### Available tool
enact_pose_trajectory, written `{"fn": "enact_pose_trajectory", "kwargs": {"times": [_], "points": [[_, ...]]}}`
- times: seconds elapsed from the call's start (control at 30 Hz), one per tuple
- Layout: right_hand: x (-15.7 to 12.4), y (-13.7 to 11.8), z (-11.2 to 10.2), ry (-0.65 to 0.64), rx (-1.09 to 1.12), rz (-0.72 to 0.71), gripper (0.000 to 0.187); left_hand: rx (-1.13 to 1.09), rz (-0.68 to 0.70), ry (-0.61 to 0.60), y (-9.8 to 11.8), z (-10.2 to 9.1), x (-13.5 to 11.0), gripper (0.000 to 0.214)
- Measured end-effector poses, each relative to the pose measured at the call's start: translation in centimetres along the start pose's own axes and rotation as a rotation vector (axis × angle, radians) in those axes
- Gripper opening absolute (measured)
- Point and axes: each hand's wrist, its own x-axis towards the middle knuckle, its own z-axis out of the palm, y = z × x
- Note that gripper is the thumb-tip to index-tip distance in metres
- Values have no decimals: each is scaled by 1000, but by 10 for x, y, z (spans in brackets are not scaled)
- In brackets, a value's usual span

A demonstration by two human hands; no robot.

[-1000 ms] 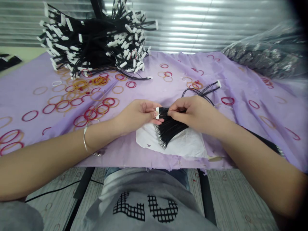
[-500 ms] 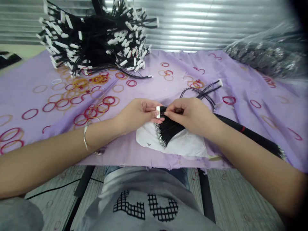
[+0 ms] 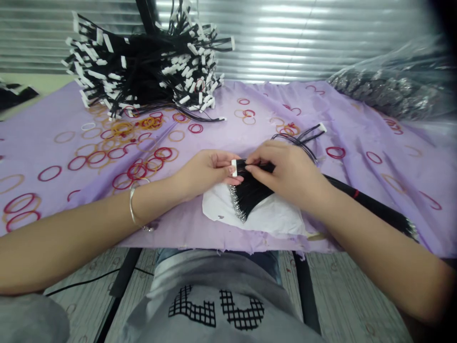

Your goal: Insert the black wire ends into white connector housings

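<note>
Between the fingertips of my left hand (image 3: pixel 210 172) is a small white connector housing (image 3: pixel 234 167), held upright. My right hand (image 3: pixel 285 169) is closed just to its right, thumb and forefinger pinching a thin black wire (image 3: pixel 242 165) close behind the housing. Whether the wire's tip sits inside the housing I cannot tell. Below both hands, a fanned bundle of black wires (image 3: pixel 252 195) with silvery metal terminals at its left end lies on a white sheet (image 3: pixel 278 223). The bundle runs under my right hand and forearm, tied with a red band.
A large heap of black cables (image 3: pixel 143 71) with white connectors stands at the back left. Red and yellow rubber bands (image 3: pixel 137 167) lie scattered on the purple cloth (image 3: pixel 193 224). One wired connector (image 3: pixel 322 127) rests behind my right hand. A clear plastic bag (image 3: pixel 389 90) sits at back right.
Both hands keep nearly the same place and grip, at the white housing and the wire. The camera view has shifted slightly.
</note>
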Motion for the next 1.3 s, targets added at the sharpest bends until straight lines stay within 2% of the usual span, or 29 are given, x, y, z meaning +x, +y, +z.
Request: {"fn": "enact_pose_trajectory", "kwargs": {"times": [0.07, 0.1, 0.23, 0.3, 0.4, 0.5, 0.67, 0.77, 0.9, 1.3], "points": [[-1, 0, -10, 40, -17, -70, 7, -57, -4, 39, 0, 0, 1, 17], [-1, 0, -14, 3, -7, -107, 7, -79, -11, 46, 0, -1, 1, 18], [-2, 5, -13, -303, -10, -219, 9, -107, -28, 48, 2, 0, 1, 18], [-3, 7, -8, -361, -31, -222, 10, -84, -30, 60, 2, 0, 0, 17], [-4, 6, -5, -347, -33, -195, 9, -54, -30, 70, 2, 0, 0, 17], [-5, 2, -7, -314, -35, -98, 10, -69, -23, 42, 1, -1, 1, 17], [-4, 0, -8, -288, 89, -24, 8, -81, -14, 0, -1, -2, 1, 16], [-2, 1, -8, -213, 159, 67, 8, -90, -30, 24, 0, -2, 0, 16], [1, 0, -9, -128, 142, 199, 10, -94, -46, 53, 1, -1, 0, 18], [1, -1, 2, -133, 91, 192, 14, -124, -50, 54, 0, -2, 1, 18]]}}
